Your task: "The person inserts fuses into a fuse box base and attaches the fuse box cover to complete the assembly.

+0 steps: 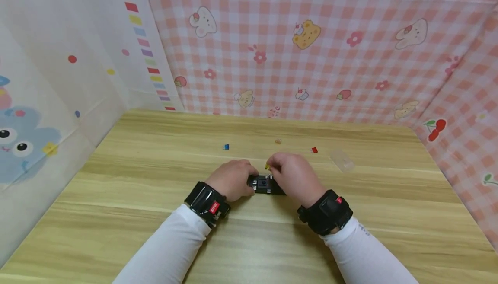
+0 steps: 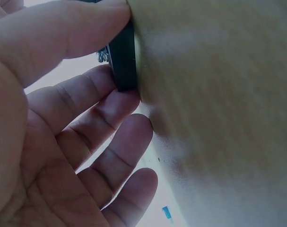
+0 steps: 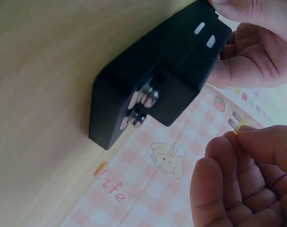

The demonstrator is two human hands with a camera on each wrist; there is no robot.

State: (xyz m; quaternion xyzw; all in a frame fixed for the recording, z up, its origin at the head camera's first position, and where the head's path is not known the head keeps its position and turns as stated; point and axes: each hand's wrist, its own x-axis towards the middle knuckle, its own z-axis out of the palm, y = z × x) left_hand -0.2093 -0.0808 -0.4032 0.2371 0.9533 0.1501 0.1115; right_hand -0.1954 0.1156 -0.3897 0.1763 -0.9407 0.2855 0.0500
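A small black fuse block [image 1: 264, 183] with metal studs at its end lies on the table between both hands. My left hand [image 1: 232, 180] grips its left end, thumb on the near side and fingers on the far side; the left wrist view shows the block's dark edge [image 2: 124, 66] between them. Just above the block, my right hand [image 1: 296, 178] pinches a yellow blade fuse [image 1: 267, 167] between thumb and index finger. In the right wrist view the fuse's two metal prongs point away from the fingertips, apart from the block.
Farther back on the wooden table [image 1: 155, 158] lie a blue blade fuse [image 1: 226, 147], a pale orange one [image 1: 278, 141] and a red one [image 1: 314, 150]. A clear plastic piece [image 1: 342, 161] lies right of them. Patterned cloth [image 1: 330, 68] hangs behind the table.
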